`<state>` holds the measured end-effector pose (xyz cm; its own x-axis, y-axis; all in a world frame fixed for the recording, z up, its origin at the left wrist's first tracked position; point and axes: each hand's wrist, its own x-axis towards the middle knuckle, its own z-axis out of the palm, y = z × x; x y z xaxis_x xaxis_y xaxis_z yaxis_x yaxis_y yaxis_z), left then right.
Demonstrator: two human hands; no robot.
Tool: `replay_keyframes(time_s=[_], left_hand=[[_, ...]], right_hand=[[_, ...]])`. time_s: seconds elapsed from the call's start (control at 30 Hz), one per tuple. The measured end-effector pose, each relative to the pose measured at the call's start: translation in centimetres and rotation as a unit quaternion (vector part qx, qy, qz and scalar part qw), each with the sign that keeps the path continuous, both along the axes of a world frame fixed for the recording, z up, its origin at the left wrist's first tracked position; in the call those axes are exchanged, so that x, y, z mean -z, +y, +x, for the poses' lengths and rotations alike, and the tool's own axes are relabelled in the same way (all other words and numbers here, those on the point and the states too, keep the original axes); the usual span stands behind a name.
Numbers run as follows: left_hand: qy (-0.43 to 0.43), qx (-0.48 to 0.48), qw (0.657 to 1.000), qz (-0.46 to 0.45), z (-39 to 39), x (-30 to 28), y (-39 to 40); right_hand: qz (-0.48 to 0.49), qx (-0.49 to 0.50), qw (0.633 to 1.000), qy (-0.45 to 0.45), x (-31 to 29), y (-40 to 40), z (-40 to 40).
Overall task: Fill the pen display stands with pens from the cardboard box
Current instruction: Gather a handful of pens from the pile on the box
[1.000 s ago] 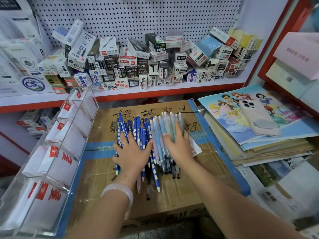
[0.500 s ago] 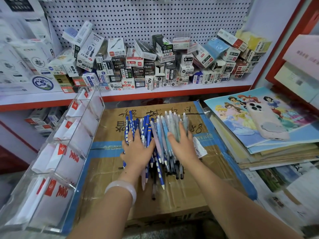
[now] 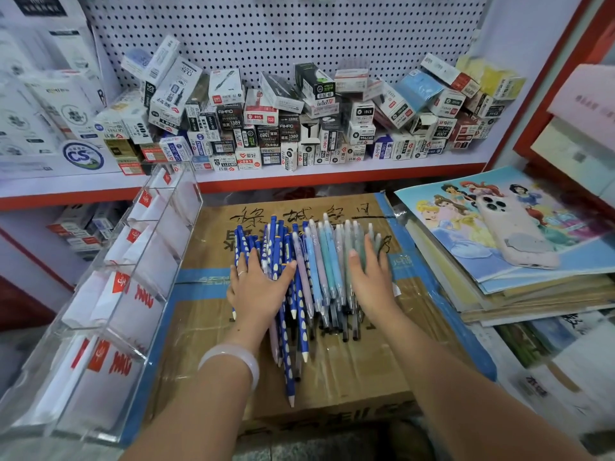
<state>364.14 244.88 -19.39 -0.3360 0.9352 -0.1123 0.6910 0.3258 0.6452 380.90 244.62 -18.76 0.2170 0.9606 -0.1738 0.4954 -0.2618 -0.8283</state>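
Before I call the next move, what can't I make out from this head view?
- Pens beneath the left hand and right hand: covered by palms, count unclear.
- Acrylic display stand: near end cut off by the frame's left edge.
- Cardboard box: closed and taped, contents hidden.

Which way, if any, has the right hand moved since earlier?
Yes: the right hand slid slightly right over the pens, toward the blue-taped edge of the cardboard box, away from the left hand.

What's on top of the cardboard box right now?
A pile of pens, dark blue and pastel, with the left hand and right hand flat on it. The cardboard box is shut; contents hidden.
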Motion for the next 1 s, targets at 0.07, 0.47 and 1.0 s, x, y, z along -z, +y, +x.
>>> replay_keyframes(time_s=[0.07,0.47,1.0], left_hand=[[0.004,-0.001,1.0,0.007,0.1,0.0,-0.1],[0.015,0.004,1.0,0.016,0.0,0.0,-0.2],[-0.018,0.016,1.0,-0.003,-0.8,-0.3,0.0]], right_hand=[[0.005,0.007,1.0,0.003,0.1,-0.1,0.3],[0.113,0.011,0.966,-0.232,-2.1,-1.8,-0.2],[-0.044,-0.182,0.969,-0.163,-3.2,-10.0,-7.1]])
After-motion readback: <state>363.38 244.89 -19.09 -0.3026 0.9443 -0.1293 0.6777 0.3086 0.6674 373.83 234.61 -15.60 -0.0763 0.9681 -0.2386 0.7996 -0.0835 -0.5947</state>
